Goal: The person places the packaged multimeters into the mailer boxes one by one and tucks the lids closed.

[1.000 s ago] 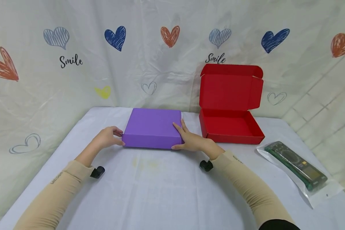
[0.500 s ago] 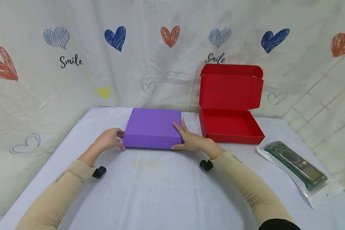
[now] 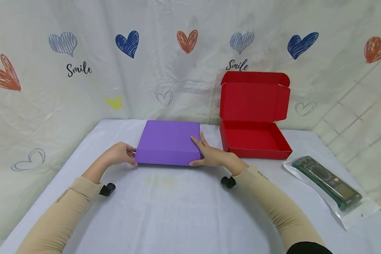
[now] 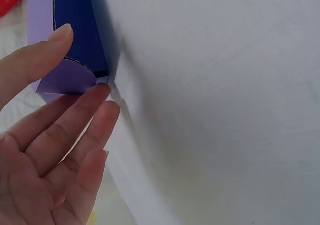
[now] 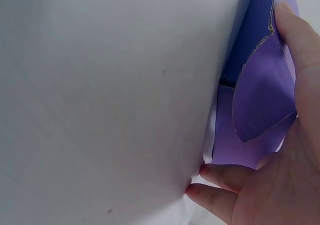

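A purple cardboard mailer box (image 3: 168, 135) lies at the back of the table with its lid lowered. Its front flap (image 3: 165, 157) hangs over the front, and the wrist views show a dark blue front wall (image 4: 82, 30) behind it. At the left front corner, my left hand (image 3: 119, 154) has its fingertips by a side tab (image 4: 67, 79) of the flap, its thumb in front. My right hand (image 3: 213, 155) rests against the right front corner, fingers spread over the edge and thumb on the front. A rounded tab (image 5: 265, 95) sticks out there beneath the thumb.
A red mailer box (image 3: 257, 152) stands right of the purple one with its lid raised and nothing inside. A multimeter (image 3: 327, 181) in a clear plastic bag lies at the table's right edge. A white heart-print curtain (image 3: 165, 77) hangs behind.
My left hand has shifted slightly about the box's left corner, and the flap's left end has moved a little outward. My right hand stays in place. The head view has tilted slightly.
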A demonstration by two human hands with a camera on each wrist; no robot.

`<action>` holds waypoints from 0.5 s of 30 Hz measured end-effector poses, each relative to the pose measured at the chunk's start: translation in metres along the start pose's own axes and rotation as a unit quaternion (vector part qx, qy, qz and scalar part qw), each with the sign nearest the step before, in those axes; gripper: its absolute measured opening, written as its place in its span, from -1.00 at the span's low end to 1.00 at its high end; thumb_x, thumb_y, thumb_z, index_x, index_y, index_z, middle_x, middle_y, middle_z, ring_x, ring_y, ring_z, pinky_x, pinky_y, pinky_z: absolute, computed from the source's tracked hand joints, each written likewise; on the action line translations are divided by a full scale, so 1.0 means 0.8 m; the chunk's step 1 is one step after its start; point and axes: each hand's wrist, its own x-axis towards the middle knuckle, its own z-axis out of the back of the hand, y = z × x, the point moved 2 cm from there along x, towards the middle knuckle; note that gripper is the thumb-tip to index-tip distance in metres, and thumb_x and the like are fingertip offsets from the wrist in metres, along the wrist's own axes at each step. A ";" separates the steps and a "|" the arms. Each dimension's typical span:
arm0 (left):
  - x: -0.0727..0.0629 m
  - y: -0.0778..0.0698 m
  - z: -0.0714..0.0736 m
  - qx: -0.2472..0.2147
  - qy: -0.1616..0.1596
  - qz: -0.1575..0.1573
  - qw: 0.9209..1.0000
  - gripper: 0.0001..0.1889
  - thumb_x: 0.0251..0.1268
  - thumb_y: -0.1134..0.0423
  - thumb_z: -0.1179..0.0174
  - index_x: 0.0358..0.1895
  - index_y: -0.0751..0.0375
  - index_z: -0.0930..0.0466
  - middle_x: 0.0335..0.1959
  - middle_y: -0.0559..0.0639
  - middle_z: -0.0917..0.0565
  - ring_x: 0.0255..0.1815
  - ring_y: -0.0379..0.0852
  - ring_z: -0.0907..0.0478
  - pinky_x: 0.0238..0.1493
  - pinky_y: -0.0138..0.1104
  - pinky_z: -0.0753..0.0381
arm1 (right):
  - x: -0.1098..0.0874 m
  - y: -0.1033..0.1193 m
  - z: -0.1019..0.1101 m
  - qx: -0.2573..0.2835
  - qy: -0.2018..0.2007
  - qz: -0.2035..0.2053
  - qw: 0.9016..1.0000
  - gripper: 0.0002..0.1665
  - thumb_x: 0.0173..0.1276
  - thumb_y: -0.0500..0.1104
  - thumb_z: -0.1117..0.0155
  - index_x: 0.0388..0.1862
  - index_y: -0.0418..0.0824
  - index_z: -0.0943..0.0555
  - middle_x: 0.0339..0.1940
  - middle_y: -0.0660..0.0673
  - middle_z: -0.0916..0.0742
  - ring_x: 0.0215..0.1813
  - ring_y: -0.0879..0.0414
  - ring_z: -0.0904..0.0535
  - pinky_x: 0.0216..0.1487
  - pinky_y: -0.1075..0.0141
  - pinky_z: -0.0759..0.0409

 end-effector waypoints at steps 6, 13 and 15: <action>-0.002 -0.004 0.001 0.004 0.013 -0.009 1.000 -0.30 0.02 0.36 -0.52 0.22 0.71 -0.48 -0.01 0.29 -0.75 0.12 0.22 -0.67 0.21 0.05 -0.56 | 0.001 0.001 0.002 -0.006 0.004 -0.001 1.000 0.39 0.33 0.33 -0.38 0.71 0.07 0.40 0.64 -0.14 0.49 0.65 -0.28 0.04 0.44 -0.08 -0.35; -0.008 -0.010 0.001 0.003 0.020 -0.016 1.000 -0.37 0.04 0.37 -0.48 0.19 0.67 -0.54 -0.01 0.30 -0.75 0.14 0.22 -0.65 0.25 0.07 -0.53 | 0.000 0.004 0.005 -0.005 0.016 -0.003 1.000 0.40 0.32 0.34 -0.38 0.71 0.05 0.40 0.64 -0.16 0.49 0.67 -0.25 0.15 0.48 -0.11 -0.27; -0.009 -0.010 0.002 0.003 0.022 -0.017 1.000 -0.38 0.05 0.37 -0.47 0.18 0.66 -0.54 0.00 0.30 -0.74 0.16 0.24 -0.64 0.26 0.08 -0.51 | 0.001 0.004 0.006 -0.005 0.020 -0.004 1.000 0.41 0.32 0.34 -0.38 0.71 0.04 0.41 0.64 -0.17 0.48 0.68 -0.24 0.18 0.50 -0.11 -0.25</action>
